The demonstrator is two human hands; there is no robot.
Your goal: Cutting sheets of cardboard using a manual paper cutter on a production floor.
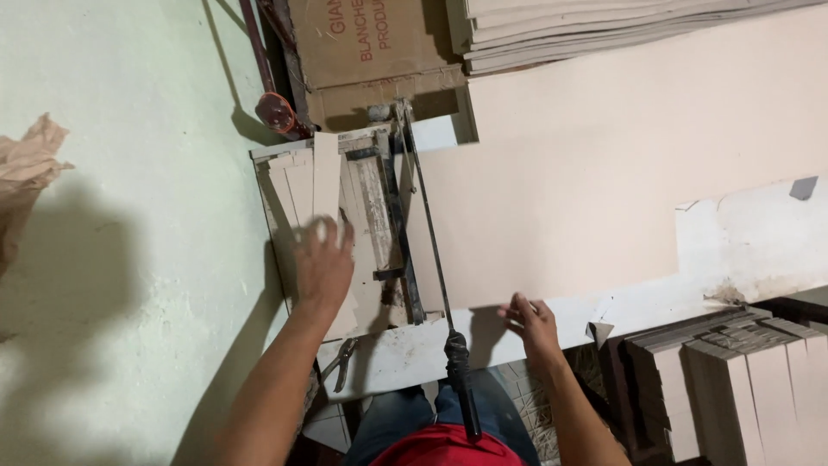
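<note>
A white, dust-smeared table (pixel 690 298) crosses the frame from lower centre to the right edge. On it lie a manual tile cutter (pixel 392 224) at centre, a large pale tile (pixel 561 198) filling the middle right, and pliers (pixel 342 361) near the lower-centre edge.

Cardboard box (pixel 366 52): seen at the top of the view, behind the far end of the cutter; a flat brown rectangle, printed in red lettering along one side.
Box flap (pixel 388 99): folded down below the box face, brown and plain.
Labels, signs, screens: none are seen apart from the print on the box.
</note>
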